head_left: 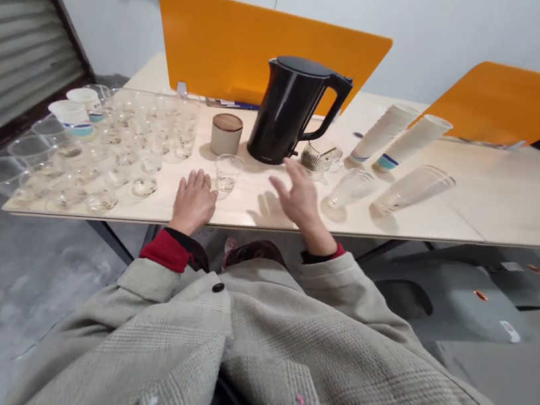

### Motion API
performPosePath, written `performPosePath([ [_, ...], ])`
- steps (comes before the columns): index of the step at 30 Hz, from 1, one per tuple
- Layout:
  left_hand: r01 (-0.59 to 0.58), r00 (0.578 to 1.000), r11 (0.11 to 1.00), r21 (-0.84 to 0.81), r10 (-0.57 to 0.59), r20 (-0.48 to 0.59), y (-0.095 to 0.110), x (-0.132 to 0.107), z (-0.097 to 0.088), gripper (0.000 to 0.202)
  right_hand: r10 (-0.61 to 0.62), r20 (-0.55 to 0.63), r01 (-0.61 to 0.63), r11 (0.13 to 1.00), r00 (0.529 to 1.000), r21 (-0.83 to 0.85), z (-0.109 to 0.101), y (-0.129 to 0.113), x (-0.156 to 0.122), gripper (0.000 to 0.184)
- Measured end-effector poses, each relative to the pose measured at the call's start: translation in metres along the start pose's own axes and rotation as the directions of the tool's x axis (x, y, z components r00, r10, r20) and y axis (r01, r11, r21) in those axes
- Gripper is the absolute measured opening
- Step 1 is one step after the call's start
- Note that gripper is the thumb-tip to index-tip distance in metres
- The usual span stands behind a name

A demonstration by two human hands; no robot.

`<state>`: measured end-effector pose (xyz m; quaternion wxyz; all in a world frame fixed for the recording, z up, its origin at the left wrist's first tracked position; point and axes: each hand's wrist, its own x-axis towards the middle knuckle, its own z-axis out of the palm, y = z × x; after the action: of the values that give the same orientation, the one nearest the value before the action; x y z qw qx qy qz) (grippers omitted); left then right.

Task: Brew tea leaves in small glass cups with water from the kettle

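Note:
My left hand (195,203) rests on the table's front part, fingers stretched out and holding nothing. Just right of its fingertips stands a clear plastic cup (228,174) with a few dark bits at its bottom. My right hand (298,196) hovers over the table with thumb and fingers apart, nothing in it. Beyond that hand is a black electric kettle (287,111), handle to the right. Beside the kettle a small glass pitcher (320,159) holds dark leaf-like material. A grey canister (226,136) with a wooden lid sits left of the kettle.
Many clear cups (121,148) crowd the table's left end, with two paper cups (73,118) among them. Paper cup stacks (384,135) and clear cup stacks (415,191) stand at right. An orange divider (212,40) rises behind. Grey chairs (462,296) are below right.

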<state>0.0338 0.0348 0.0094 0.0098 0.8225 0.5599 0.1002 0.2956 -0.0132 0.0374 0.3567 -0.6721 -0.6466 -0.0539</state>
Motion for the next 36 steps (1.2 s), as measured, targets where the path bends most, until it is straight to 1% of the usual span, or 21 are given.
performPosePath([
  [2,0.004,1.0,1.0,-0.001,-0.004,0.002,0.001,0.0,-0.001,0.066,-0.021,0.188,0.026,0.999,0.982,-0.024,0.026,-0.015,-0.008,0.074],
  [4,0.007,1.0,1.0,0.007,-0.007,0.004,0.002,0.0,-0.003,0.066,-0.017,0.334,0.046,0.996,0.942,-0.079,0.043,-0.029,-0.012,0.085],
  [6,0.011,1.0,1.0,0.018,-0.011,0.02,0.003,0.0,-0.005,0.067,0.001,0.426,0.058,0.99,0.905,-0.125,0.05,-0.039,-0.013,0.091],
  [9,0.004,0.999,1.0,0.02,-0.004,0.034,0.003,0.0,-0.007,0.068,0.029,0.494,0.059,0.985,0.869,-0.162,0.049,-0.048,-0.013,0.09],
  [12,-0.005,1.0,1.0,0.013,0.005,0.027,0.002,0.0,-0.006,0.068,0.034,0.534,0.073,0.982,0.845,-0.177,0.044,-0.051,-0.013,0.09],
  [17,0.011,0.998,1.0,0.026,-0.013,0.06,0.003,0.001,-0.007,0.068,0.069,0.57,0.067,0.975,0.819,-0.214,0.042,-0.055,-0.012,0.09],
  [25,0.008,0.997,0.998,0.059,-0.012,0.077,0.006,-0.002,-0.011,0.068,0.07,0.584,0.083,0.969,0.809,-0.232,0.048,-0.051,-0.008,0.086],
  [31,0.007,0.997,0.998,0.066,-0.012,0.078,0.005,-0.001,-0.009,0.067,0.079,0.584,0.074,0.97,0.808,-0.234,0.048,-0.053,-0.007,0.085],
  [36,-0.001,0.998,0.998,0.064,-0.003,0.057,0.003,0.0,-0.007,0.067,0.073,0.577,0.077,0.97,0.814,-0.231,0.048,-0.053,-0.009,0.085],
])
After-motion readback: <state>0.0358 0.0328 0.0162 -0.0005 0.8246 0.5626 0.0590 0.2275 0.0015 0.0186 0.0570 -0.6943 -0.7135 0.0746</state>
